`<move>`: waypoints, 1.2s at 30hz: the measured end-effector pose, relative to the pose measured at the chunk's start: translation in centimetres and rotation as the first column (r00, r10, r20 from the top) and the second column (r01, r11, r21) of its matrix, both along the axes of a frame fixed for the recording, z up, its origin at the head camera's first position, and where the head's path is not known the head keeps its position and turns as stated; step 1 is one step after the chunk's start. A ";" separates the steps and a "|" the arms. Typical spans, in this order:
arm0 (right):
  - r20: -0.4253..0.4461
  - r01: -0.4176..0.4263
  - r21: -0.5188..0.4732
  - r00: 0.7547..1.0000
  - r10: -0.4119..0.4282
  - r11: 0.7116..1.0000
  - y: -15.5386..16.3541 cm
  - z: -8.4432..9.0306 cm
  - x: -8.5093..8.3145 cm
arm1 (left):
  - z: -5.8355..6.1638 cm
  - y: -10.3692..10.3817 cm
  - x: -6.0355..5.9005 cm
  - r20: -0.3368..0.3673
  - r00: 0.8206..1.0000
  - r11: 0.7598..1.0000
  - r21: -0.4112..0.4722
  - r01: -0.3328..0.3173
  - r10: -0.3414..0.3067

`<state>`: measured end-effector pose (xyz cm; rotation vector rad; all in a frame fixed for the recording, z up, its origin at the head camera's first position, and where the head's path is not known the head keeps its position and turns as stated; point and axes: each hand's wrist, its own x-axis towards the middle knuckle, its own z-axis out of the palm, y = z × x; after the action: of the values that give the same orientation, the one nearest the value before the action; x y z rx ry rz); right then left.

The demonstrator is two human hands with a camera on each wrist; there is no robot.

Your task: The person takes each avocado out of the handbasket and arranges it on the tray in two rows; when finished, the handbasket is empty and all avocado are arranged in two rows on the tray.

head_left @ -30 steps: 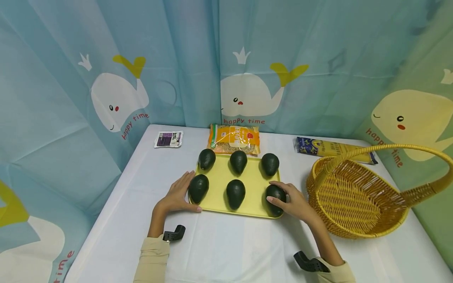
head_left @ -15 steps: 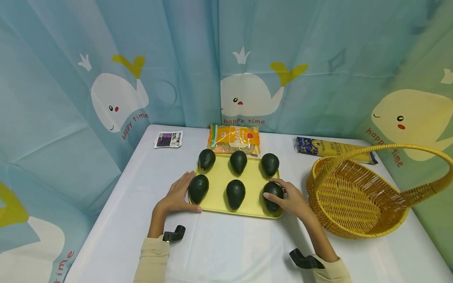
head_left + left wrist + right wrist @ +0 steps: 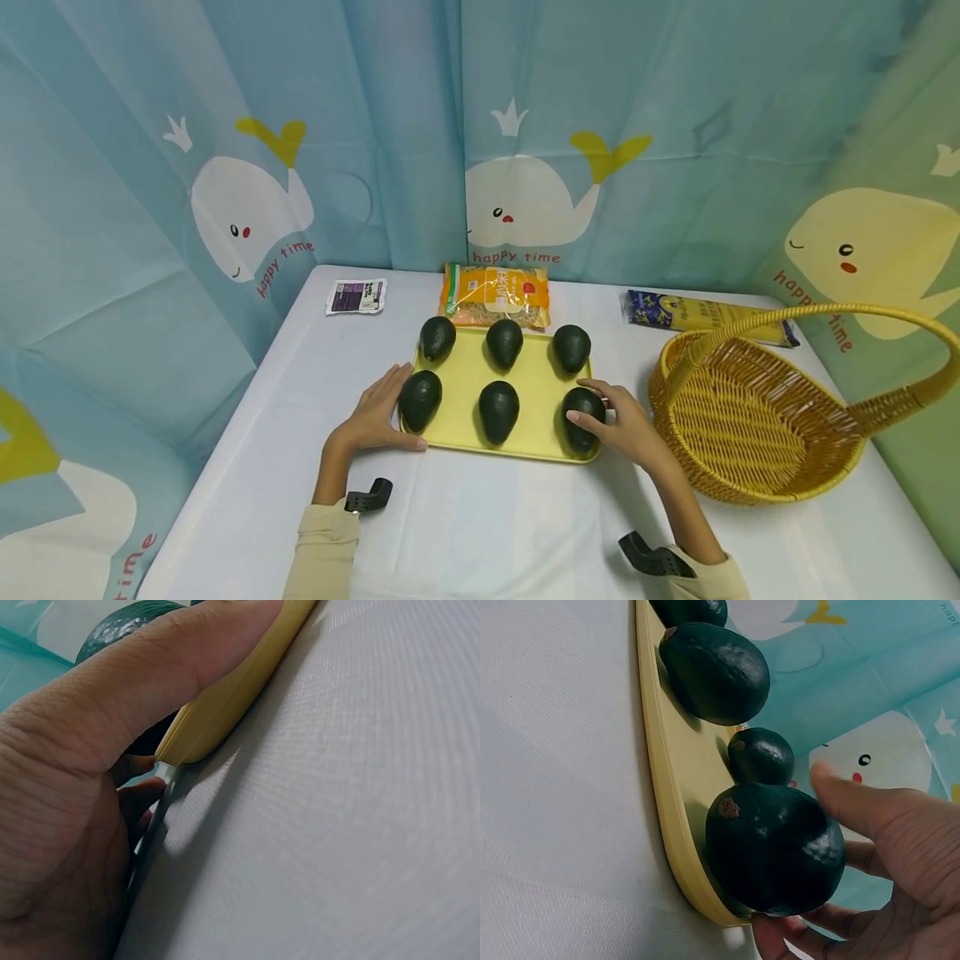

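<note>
On the white table (image 3: 480,525), head view: a yellow tray (image 3: 536,392) bears six dark avocados in two rows. The right hand (image 3: 626,425) curls round the front-right avocado (image 3: 582,414), which sits on the tray's near right corner; the left hand (image 3: 372,414) lies with straight fingers against the tray's left edge, beside the front-left avocado (image 3: 420,398). A wicker basket (image 3: 757,417) stands just right of the tray (three packets lie behind).

Left wrist view: the thumb (image 3: 150,675) lies along the tray's rim (image 3: 225,697), fingers relaxed.

Right wrist view: fingers (image 3: 870,806) and thumb cup the avocado (image 3: 772,847) resting on the tray (image 3: 667,817).
</note>
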<state>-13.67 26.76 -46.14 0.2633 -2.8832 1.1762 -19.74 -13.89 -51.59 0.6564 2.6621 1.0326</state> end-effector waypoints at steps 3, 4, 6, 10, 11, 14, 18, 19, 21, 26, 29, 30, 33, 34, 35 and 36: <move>0.000 0.002 0.006 1.000 -0.002 1.000 0.1 0.0 0.0 | -0.1 0.0 0.0 -0.002 1.000 1.000 -0.004 0.002 -0.002; -0.001 0.002 0.008 1.000 -0.002 1.000 0.1 0.0 0.0 | -0.1 0.0 0.0 -0.005 1.000 1.000 -0.005 0.002 -0.002; 0.003 0.002 0.007 1.000 -0.002 1.000 0.1 0.1 -0.1 | -0.1 0.0 -0.1 -0.008 1.000 1.000 -0.010 0.002 -0.002; 0.010 -0.015 0.004 1.000 0.015 1.000 -0.1 0.0 -0.2 | -0.2 0.0 -0.1 -0.008 1.000 1.000 -0.011 0.001 -0.001; 0.011 -0.019 0.002 1.000 0.019 1.000 -0.1 -0.1 -0.3 | -0.2 0.0 -0.1 -0.008 1.000 1.000 -0.010 0.001 -0.001; 0.012 -0.030 -0.001 0.999 0.031 1.000 -0.1 -0.2 -0.3 | -0.2 0.0 -0.2 -0.008 1.000 1.000 -0.006 0.004 -0.004; 0.008 -0.027 0.000 1.000 0.027 1.000 0.0 0.0 -0.2 | -0.2 0.0 -0.1 -0.008 1.000 1.000 -0.003 0.008 -0.008; 0.008 -0.024 0.003 1.000 0.023 1.000 0.0 0.0 -0.1 | -0.2 0.0 -0.1 -0.008 1.000 1.000 -0.002 0.009 -0.009; 0.001 -0.020 0.007 1.000 0.020 1.000 0.1 0.1 -0.1 | -0.1 0.0 -0.1 -0.008 1.000 1.000 -0.001 0.010 -0.010; -0.005 -0.016 0.010 1.000 0.016 1.000 0.1 0.3 -0.2 | 0.1 0.0 0.0 -0.007 1.000 1.000 0.002 0.005 -0.005; 0.004 -0.017 0.011 1.000 0.017 1.000 0.1 0.2 -0.4 | 0.2 0.0 0.0 0.001 1.000 1.000 0.005 -0.001 0.001; 0.010 -0.017 0.013 1.000 0.017 1.000 0.1 0.2 -0.5 | 0.2 0.0 0.0 0.002 1.000 1.000 0.005 -0.002 0.001; 0.022 -0.028 0.010 0.999 0.028 1.000 0.0 0.1 -0.7 | 0.2 0.0 0.1 0.006 1.000 1.000 0.005 -0.001 0.001; 0.025 -0.030 0.009 0.999 0.030 1.000 -0.1 0.1 -0.7 | 0.2 0.0 0.1 0.005 1.000 1.000 0.003 -0.001 0.001; 0.029 -0.033 0.007 0.999 0.032 0.999 -0.1 0.1 -0.7 | 0.2 0.1 0.1 0.004 1.000 1.000 0.002 -0.001 0.001; 0.033 -0.034 0.004 0.999 0.034 0.999 -0.1 0.1 -0.7 | 0.2 0.0 0.0 0.004 1.000 1.000 -0.001 -0.001 0.001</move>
<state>-14.34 26.63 -46.05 0.2973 -2.9211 1.1909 -19.69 -13.84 -51.43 0.6528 2.6596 1.0313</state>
